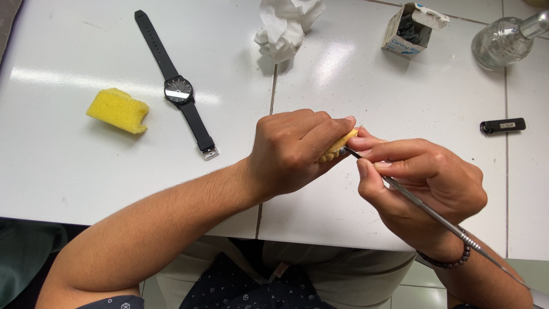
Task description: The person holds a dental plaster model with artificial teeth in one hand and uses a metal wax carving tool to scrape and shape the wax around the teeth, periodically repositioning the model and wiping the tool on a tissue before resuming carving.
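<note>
My left hand (289, 150) is closed around a small yellowish tooth-shaped model (338, 146), of which only a tip shows between thumb and fingers. My right hand (426, 183) grips a thin metal carving instrument (429, 209) like a pen. The instrument's tip touches the yellow piece where the two hands meet, just above the white table's front edge (320, 226). A beaded bracelet (452, 262) sits on my right wrist.
A black wristwatch (178, 90) and a yellow sponge (118, 110) lie at the left. Crumpled white tissue (286, 26), a small open cardboard box (409, 31) and a glass burner (506, 40) stand at the back. A black lighter (502, 126) lies at the right.
</note>
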{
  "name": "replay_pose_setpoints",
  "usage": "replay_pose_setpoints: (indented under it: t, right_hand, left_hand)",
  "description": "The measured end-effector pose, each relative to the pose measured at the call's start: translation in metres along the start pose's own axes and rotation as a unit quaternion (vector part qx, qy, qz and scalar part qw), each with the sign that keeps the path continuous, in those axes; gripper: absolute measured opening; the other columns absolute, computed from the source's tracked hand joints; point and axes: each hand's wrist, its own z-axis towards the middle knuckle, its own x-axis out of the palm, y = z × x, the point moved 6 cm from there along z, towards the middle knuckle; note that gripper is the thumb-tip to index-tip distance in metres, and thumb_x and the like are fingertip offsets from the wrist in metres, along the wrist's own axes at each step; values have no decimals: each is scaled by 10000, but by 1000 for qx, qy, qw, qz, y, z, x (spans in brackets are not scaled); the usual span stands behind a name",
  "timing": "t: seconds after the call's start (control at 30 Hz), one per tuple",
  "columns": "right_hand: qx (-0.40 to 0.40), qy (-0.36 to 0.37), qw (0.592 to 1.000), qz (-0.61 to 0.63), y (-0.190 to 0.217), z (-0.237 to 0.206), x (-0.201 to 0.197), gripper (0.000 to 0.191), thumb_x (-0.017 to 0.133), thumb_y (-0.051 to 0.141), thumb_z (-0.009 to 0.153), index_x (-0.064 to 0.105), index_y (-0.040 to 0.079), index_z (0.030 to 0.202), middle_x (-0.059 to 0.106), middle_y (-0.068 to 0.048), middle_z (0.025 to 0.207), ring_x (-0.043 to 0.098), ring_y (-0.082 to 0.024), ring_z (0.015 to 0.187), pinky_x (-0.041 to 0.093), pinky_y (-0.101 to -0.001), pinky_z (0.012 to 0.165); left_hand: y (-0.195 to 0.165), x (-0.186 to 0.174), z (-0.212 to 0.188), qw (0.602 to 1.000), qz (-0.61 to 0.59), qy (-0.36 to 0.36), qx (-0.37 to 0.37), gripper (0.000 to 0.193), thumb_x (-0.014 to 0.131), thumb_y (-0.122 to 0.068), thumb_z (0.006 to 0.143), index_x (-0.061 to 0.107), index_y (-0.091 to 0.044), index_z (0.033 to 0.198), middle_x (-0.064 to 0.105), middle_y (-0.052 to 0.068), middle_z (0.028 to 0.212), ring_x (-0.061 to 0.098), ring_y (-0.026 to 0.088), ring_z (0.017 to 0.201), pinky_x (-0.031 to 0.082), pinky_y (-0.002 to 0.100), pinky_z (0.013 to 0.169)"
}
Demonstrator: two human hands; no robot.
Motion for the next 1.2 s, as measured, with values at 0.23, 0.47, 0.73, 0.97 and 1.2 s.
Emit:
replay_pose_setpoints:
  t: [0.23, 0.47, 0.73, 0.97, 1.2]
  right_hand:
    - [13, 5, 1000, -6, -3, -1, 0, 235, 761, -90, 907, 554, 15, 871, 733, -188, 949, 770, -266, 1022, 677, -347, 903]
    - [19, 16, 1000, -1, -9, -2, 0, 223, 766, -72, 902, 564, 13, 857, 738, -191, 938, 768, -266, 1016, 682, -339, 895]
    - [20, 21, 999, 16, -10, -3, 0, 211, 762, -66, 910, 570, 9, 863, 736, -193, 943, 767, -268, 1028, 679, -312, 864]
    - [42, 9, 998, 51, -9, -1, -1, 197, 730, -78, 917, 560, 0, 857, 729, -200, 958, 763, -267, 1033, 674, -324, 903]
    - [41, 20, 998, 40, -8, 0, -1, 195, 732, -83, 927, 571, 1, 855, 733, -196, 964, 766, -271, 1042, 675, -318, 889]
  left_hand:
    - [2, 1, 0, 1000, 17, 4, 5, 213, 825, -195, 996, 718, -32, 1085, 704, 27, 786, 701, 149, 698, 538, 300, 566]
    - [2, 2, -1, 1000, 18, 2, 8, 223, 823, -213, 1006, 711, -34, 1078, 711, 32, 796, 707, 152, 709, 542, 300, 571]
    - [3, 2, -2, 1000, 19, 2, 10, 233, 823, -222, 1007, 711, -32, 1082, 714, 32, 799, 709, 152, 714, 544, 295, 573]
    - [2, 0, -1, 1000, 19, -3, 10, 232, 824, -212, 1013, 705, -36, 1108, 711, 32, 823, 711, 157, 734, 546, 306, 589]
    - [2, 0, -1, 1000, 26, 4, 15, 215, 823, -178, 1002, 710, -37, 1119, 678, 22, 792, 673, 151, 690, 509, 315, 555]
